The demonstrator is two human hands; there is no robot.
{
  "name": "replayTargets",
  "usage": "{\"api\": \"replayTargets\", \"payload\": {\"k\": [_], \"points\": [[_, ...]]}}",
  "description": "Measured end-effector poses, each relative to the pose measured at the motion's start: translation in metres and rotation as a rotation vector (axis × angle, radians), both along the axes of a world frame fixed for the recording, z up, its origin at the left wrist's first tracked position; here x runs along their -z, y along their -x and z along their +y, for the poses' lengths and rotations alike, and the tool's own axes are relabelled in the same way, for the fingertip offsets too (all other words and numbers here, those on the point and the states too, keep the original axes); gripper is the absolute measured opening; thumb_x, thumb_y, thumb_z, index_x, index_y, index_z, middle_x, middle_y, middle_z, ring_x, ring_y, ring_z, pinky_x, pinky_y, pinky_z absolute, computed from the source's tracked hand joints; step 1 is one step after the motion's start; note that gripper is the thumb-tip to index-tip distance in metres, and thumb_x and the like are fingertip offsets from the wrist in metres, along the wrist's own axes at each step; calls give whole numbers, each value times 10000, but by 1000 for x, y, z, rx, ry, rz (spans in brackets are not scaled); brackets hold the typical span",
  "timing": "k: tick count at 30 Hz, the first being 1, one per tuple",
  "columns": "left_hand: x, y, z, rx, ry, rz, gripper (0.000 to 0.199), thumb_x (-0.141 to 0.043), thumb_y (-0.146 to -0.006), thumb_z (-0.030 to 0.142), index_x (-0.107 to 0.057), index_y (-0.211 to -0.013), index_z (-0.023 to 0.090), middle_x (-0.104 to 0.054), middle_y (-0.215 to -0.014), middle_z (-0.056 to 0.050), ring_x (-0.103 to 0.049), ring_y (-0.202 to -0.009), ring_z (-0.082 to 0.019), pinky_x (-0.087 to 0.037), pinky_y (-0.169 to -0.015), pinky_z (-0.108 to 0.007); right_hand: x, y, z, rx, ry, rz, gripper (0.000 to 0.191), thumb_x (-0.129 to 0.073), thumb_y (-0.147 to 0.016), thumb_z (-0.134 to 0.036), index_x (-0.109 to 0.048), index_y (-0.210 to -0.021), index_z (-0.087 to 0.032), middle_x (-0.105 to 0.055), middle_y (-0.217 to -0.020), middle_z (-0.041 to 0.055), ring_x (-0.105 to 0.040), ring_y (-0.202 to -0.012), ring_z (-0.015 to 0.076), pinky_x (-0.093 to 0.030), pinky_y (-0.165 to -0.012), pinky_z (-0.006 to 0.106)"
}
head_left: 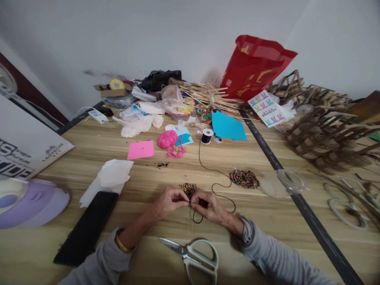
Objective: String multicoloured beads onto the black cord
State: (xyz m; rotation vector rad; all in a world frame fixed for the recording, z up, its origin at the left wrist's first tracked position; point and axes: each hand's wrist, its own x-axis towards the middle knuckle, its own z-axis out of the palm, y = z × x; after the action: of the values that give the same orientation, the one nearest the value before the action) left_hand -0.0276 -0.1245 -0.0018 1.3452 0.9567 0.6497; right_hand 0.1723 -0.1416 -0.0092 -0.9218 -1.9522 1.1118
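My left hand (171,202) and my right hand (211,206) meet fingertip to fingertip, low over the table. Each is closed in a pinch on a black cord (212,190), though the bit between the fingertips is tiny and hard to make out. From a white-rimmed spool of black cord (207,136) the cord winds forward and loops beneath my right hand. Just beyond my fingers lies a small cluster of multicoloured beads (189,188), partly hidden by them. A bigger pile of beaded strands (244,179) rests to the right. Scissors (198,255) with pale handles lie slightly spread nearest me.
A black phone (87,227) and white paper (109,178) lie left. Pink yarn (168,139), a pink sheet (141,150) and blue sheets (228,126) are farther back. Woven baskets (323,138) crowd the right; a red bag (257,69) stands behind.
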Motion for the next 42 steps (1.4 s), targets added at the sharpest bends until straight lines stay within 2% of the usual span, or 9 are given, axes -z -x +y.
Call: {"api": "replayTargets", "payload": {"k": [10, 20, 26, 31, 39, 42], "points": [[-2, 2, -1, 13, -100, 115, 102, -684, -676, 214, -691, -730, 127, -691, -708, -41, -606, -660, -141, -467, -647, -232, -3, 1, 1, -7, -47, -5, 267, -544, -910, -363, -611, -760, -153, -566, -677, 26, -514, -620, 124, -410, -575, 229], [-1, -1, -5, 47, -220, 236, 75, -634, -692, 120, -701, -710, 149, -711, -710, -29, -628, -677, -153, -466, -658, -233, -5, -4, -1, -84, -146, -49, 139, -511, -930, -247, -592, -844, -174, -600, -748, 54, -546, -693, 152, -441, -632, 266], [-2, -1, -4, 64, -204, 244, 64, -650, -699, 129, -701, -728, 156, -727, -733, -31, -648, -686, -161, -480, -656, -232, 4, -7, 0, -53, -98, -33, 85, -569, -910, -252, -586, -872, -177, -599, -763, 49, -552, -720, 159, -446, -658, 271], [-4, 0, -4, 41, -214, 209, 36, -661, -705, 155, -697, -711, 149, -732, -719, -42, -655, -668, -159, -492, -654, -228, -2, -7, 4, -77, -66, -44, 104, -545, -926, -242, -602, -871, -174, -615, -777, 60, -564, -751, 167, -450, -688, 281], [-7, 1, -4, 18, -279, 232, 58, -641, -709, 161, -697, -704, 147, -730, -703, -36, -651, -654, -150, -494, -653, -226, -4, -5, 5, -75, -115, -33, 122, -545, -929, -239, -600, -860, -155, -615, -763, 59, -567, -747, 162, -453, -691, 277], [-5, 1, -4, 11, -251, 226, 53, -649, -695, 158, -698, -710, 144, -725, -704, -35, -647, -654, -146, -492, -644, -219, -3, -4, 4, -56, -132, -26, 143, -551, -928, -259, -595, -839, -156, -614, -739, 54, -564, -714, 155, -456, -669, 266]]}}
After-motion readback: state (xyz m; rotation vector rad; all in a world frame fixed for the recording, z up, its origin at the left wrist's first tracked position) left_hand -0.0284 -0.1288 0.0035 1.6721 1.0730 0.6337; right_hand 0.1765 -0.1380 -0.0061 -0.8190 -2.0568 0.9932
